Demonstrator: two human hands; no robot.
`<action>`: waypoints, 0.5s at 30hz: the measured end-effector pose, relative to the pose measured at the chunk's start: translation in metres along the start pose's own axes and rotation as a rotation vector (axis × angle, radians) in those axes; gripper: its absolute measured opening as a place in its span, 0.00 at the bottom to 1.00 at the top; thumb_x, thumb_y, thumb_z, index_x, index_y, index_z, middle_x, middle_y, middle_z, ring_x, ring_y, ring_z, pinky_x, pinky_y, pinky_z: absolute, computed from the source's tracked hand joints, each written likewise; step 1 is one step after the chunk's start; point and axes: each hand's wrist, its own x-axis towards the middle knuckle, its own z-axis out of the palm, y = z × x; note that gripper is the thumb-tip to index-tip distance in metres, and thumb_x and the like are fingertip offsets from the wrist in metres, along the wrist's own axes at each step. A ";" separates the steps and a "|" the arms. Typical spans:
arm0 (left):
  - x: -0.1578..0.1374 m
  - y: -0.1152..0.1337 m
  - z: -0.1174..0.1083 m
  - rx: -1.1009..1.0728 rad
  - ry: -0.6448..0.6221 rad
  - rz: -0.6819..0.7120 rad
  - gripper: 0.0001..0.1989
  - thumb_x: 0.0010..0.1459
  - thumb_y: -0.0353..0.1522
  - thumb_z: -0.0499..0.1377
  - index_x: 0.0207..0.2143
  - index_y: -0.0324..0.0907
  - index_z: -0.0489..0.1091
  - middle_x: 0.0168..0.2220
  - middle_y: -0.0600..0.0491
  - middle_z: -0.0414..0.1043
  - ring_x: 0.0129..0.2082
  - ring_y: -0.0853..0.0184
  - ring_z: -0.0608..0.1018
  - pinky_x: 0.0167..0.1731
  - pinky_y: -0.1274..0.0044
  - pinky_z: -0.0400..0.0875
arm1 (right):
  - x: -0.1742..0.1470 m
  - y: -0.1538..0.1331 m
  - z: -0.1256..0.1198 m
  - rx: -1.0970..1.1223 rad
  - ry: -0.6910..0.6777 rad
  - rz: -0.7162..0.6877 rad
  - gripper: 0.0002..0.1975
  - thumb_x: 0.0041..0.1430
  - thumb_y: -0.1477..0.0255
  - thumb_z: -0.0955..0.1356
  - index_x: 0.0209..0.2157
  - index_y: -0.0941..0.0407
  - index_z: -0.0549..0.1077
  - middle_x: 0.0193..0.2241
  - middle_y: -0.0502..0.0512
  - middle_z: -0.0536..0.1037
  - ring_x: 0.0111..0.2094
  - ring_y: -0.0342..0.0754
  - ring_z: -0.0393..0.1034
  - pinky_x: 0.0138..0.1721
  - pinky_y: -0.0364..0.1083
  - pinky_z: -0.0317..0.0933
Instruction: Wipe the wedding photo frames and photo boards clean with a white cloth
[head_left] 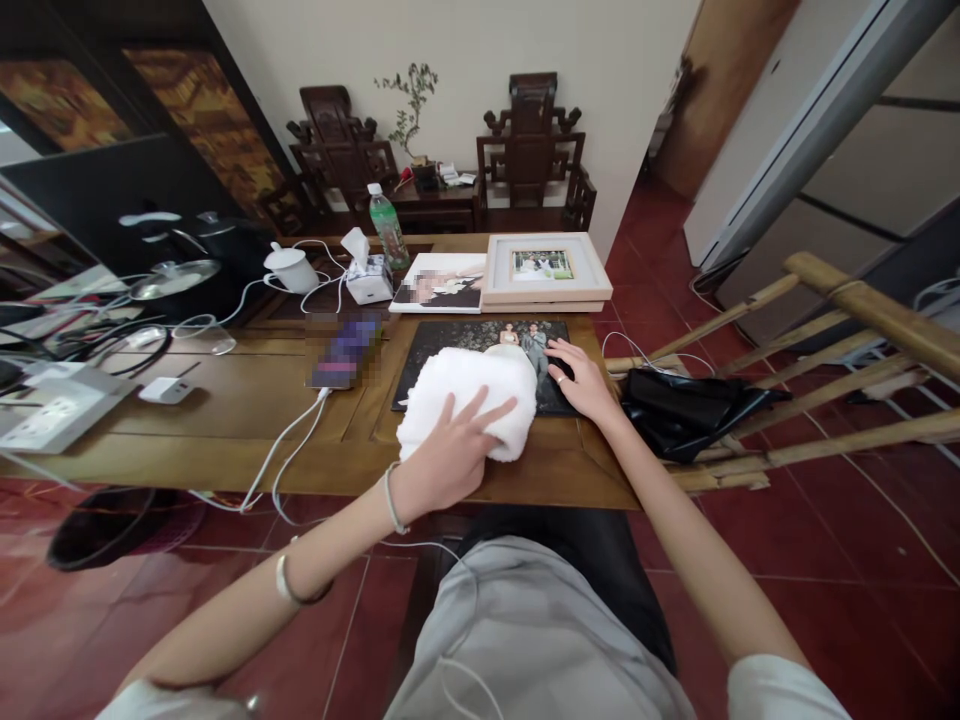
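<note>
My left hand [450,455] lies on top of a folded white towel [469,385], fingers spread and pressing on it. The towel covers the left and front part of a dark wedding photo print [559,395], which lies flat on the wooden table [360,465]. Two figures in wedding clothes show near the print's upper right. On the print's right edge rests my right hand [581,380], its fingers stretched out and apart, with a ring on one finger. What lies under the towel is hidden.
Behind the print are a framed photo [547,270] and another photo panel [439,283]. A phone [345,352] on a white cable lies to the left. Farther left are a tissue box [369,280], a bottle [386,228], a lidded cup [291,270] and a power strip [64,410]. A bamboo chair [825,285] stands right.
</note>
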 end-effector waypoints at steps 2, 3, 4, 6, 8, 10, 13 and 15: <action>0.013 -0.004 -0.004 0.009 -0.006 -0.022 0.27 0.49 0.18 0.46 0.46 0.42 0.74 0.69 0.56 0.44 0.67 0.44 0.48 0.56 0.42 0.55 | 0.000 0.000 -0.001 -0.007 -0.002 -0.001 0.14 0.59 0.72 0.65 0.46 0.52 0.76 0.55 0.57 0.74 0.61 0.54 0.61 0.63 0.60 0.52; 0.024 -0.008 -0.005 0.013 -0.005 -0.036 0.27 0.50 0.19 0.46 0.47 0.42 0.74 0.69 0.55 0.45 0.67 0.44 0.49 0.55 0.41 0.56 | 0.000 0.000 -0.001 -0.011 -0.003 -0.002 0.14 0.59 0.72 0.65 0.46 0.52 0.76 0.54 0.58 0.74 0.61 0.55 0.61 0.63 0.60 0.52; 0.037 -0.015 -0.007 0.016 -0.002 -0.049 0.26 0.51 0.19 0.46 0.48 0.42 0.73 0.69 0.54 0.45 0.67 0.43 0.49 0.55 0.41 0.56 | 0.000 0.000 -0.001 -0.014 -0.004 -0.006 0.14 0.59 0.72 0.65 0.46 0.52 0.76 0.54 0.58 0.74 0.61 0.55 0.61 0.63 0.60 0.52; 0.065 -0.030 -0.009 0.014 0.006 -0.065 0.25 0.53 0.20 0.46 0.49 0.42 0.72 0.68 0.53 0.47 0.67 0.44 0.50 0.54 0.40 0.55 | 0.000 0.000 -0.002 -0.019 -0.005 -0.014 0.15 0.59 0.72 0.64 0.46 0.53 0.76 0.55 0.58 0.74 0.61 0.55 0.61 0.63 0.61 0.52; 0.093 -0.045 -0.010 0.000 0.030 -0.084 0.25 0.54 0.21 0.46 0.50 0.43 0.71 0.68 0.53 0.48 0.67 0.46 0.51 0.55 0.40 0.54 | 0.000 0.000 -0.003 -0.022 -0.008 -0.017 0.15 0.59 0.71 0.64 0.47 0.53 0.76 0.55 0.59 0.73 0.61 0.55 0.61 0.63 0.61 0.52; 0.116 -0.056 -0.008 -0.020 0.069 -0.126 0.25 0.54 0.22 0.46 0.51 0.44 0.70 0.68 0.54 0.49 0.67 0.48 0.51 0.55 0.39 0.51 | 0.000 -0.001 -0.003 -0.023 -0.007 -0.014 0.15 0.60 0.71 0.64 0.47 0.53 0.76 0.55 0.59 0.73 0.61 0.55 0.61 0.63 0.61 0.52; 0.132 -0.060 -0.003 -0.036 0.130 -0.202 0.25 0.55 0.22 0.46 0.51 0.44 0.70 0.67 0.54 0.51 0.67 0.47 0.50 0.55 0.38 0.48 | 0.000 -0.001 -0.003 -0.023 -0.007 -0.005 0.15 0.59 0.72 0.64 0.47 0.53 0.76 0.55 0.59 0.73 0.61 0.54 0.61 0.63 0.61 0.52; 0.129 -0.053 0.002 -0.025 0.154 -0.216 0.25 0.54 0.22 0.46 0.51 0.44 0.71 0.67 0.54 0.51 0.67 0.45 0.49 0.55 0.37 0.46 | 0.000 -0.001 -0.002 -0.023 -0.007 -0.003 0.15 0.59 0.72 0.64 0.46 0.53 0.76 0.55 0.58 0.73 0.61 0.54 0.61 0.63 0.61 0.52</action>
